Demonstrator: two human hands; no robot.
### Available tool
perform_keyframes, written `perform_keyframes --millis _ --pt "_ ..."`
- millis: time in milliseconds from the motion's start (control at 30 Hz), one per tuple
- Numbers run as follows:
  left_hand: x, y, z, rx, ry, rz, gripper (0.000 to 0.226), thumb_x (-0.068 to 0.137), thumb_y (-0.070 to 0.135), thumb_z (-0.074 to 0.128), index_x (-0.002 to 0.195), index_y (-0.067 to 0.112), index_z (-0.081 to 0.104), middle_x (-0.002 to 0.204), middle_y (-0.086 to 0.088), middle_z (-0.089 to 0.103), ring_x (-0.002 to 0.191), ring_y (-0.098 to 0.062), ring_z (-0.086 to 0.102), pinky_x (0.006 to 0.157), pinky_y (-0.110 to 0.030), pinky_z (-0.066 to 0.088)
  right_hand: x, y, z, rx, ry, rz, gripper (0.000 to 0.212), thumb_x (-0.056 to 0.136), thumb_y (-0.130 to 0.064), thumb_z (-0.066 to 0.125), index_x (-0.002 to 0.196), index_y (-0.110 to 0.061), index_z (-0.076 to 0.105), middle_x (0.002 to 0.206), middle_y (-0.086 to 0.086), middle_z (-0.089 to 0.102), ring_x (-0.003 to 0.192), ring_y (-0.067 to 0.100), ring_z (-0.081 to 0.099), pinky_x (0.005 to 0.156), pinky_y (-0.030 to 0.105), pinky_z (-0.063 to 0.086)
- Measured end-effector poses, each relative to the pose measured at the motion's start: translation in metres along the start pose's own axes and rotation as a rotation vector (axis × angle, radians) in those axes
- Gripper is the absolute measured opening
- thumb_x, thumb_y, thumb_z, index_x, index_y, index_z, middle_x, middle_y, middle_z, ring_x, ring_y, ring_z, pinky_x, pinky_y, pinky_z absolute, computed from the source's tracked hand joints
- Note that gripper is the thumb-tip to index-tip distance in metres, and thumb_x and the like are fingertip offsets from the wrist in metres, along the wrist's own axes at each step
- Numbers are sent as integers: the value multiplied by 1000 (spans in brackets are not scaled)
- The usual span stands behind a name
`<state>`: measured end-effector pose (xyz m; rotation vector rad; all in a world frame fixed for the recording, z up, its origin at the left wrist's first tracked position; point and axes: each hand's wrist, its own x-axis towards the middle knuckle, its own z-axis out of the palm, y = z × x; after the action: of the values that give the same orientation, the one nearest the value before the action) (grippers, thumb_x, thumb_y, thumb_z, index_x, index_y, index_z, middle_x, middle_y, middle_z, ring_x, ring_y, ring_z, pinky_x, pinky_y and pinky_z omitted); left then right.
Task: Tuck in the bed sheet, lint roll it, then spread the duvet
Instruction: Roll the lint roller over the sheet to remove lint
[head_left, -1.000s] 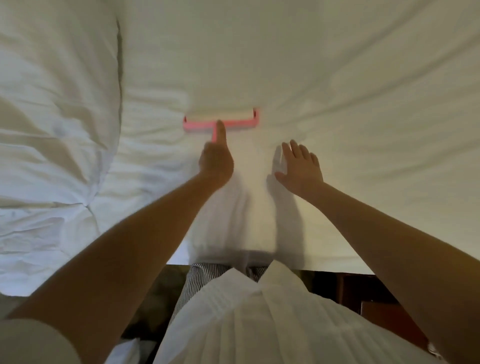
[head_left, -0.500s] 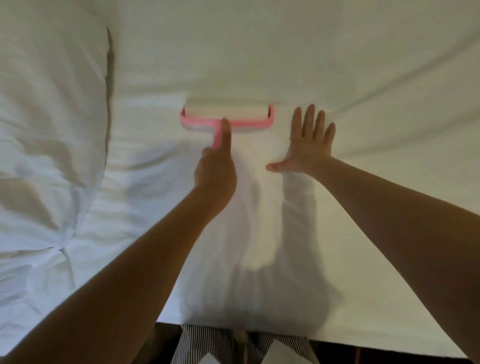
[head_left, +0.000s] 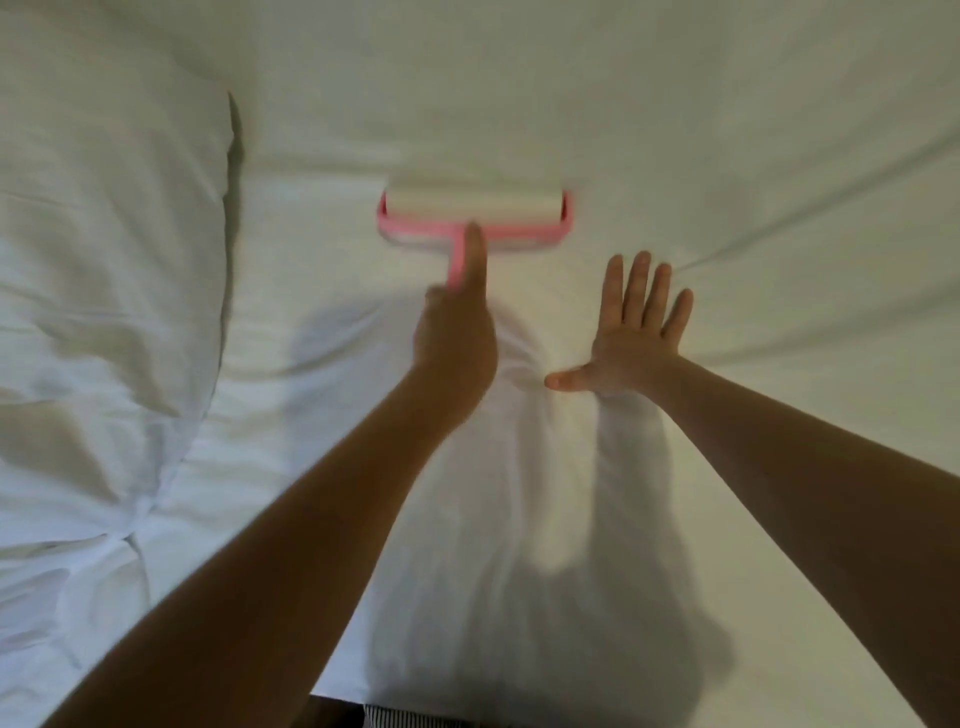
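While the left hand (head_left: 457, 338) grips the pink handle of the lint roller (head_left: 475, 218), the roller head lies on the bed sheet (head_left: 727, 130). Right hand (head_left: 631, 332) rests flat beside it, fingers spread. Bunched duvet (head_left: 104, 260) lies at left.

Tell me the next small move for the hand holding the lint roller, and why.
Probably push the lint roller a little way up the bed sheet. The left hand grips its pink handle, the roll lies on the sheet, the right hand presses flat alongside, and bare sheet lies ahead.
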<state>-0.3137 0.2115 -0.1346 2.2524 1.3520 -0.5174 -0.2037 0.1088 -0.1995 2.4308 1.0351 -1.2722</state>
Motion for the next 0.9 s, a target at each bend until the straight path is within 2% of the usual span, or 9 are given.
perform_keyframes --millis 133,233,367,467,533,600,733,833,900 --pt "3 6 6 -8 42 4 70 94 -1 31 151 22 -4 119 -18 53 67 -14 43 63 -20 39 -3 0 -1 -7 7 -10 143 60 -78 63 135 -12 -41 145 14 -42 134 34 -36 106 51 -22" --pt "-74 -23 23 -117 -124 -42 68 96 -1 28 150 25 -6 132 -20 46 69 -10 46 57 -10 41 -12 4 4 8 92 -49 139 63 -77 60 139 -10 -35 148 13 -36 137 32 -31 107 48 -22" --pt "-137 -49 34 161 -256 -43 75 99 7 29 135 27 -34 138 -14 42 53 -4 35 54 -16 41 -42 15 24 -30 103 -111 135 65 -76 59 143 -8 -28 153 11 -28 142 27 -24 112 44 -16" --pt "-104 -32 16 155 -186 7 74 95 -1 29 144 22 -21 141 -16 40 63 -6 45 58 -18 35 -63 22 38 -50 68 -104 134 67 -74 60 143 -8 -28 153 9 -27 142 25 -24 114 44 -15" --pt "-65 -14 6 176 -86 26 74 92 -3 32 149 17 -11 132 -17 47 85 -20 57 68 -24 38 -72 24 42 -25 71 -79 134 67 -74 61 143 -8 -28 154 9 -27 142 25 -24 113 44 -15" --pt "-40 6 -2 119 -22 1 76 91 -2 35 150 19 -8 110 -16 54 93 -26 58 73 -26 38 -80 28 45 12 72 -59 134 67 -74 61 143 -10 -29 153 9 -27 141 25 -25 112 43 -16" --pt "-83 14 0 -71 -50 -12 78 88 -1 39 151 18 -2 103 -14 55 80 -24 50 67 -23 32 -98 45 47 67 110 -37 133 67 -74 61 143 -11 -28 153 9 -27 141 24 -25 112 43 -17" --pt "-148 -2 13 -51 -91 113 70 91 5 39 152 21 6 74 -1 46 74 -22 54 62 -20 30 -109 70 48 74 118 15 137 64 -77 61 142 -10 -29 154 10 -27 141 25 -25 112 44 -17" --pt "-158 12 24 41 -165 113 69 94 8 37 152 20 2 81 -6 52 79 -22 57 64 -22 32 -115 85 49 73 85 56 139 61 -79 61 142 -12 -30 153 10 -28 141 26 -25 112 45 -15"
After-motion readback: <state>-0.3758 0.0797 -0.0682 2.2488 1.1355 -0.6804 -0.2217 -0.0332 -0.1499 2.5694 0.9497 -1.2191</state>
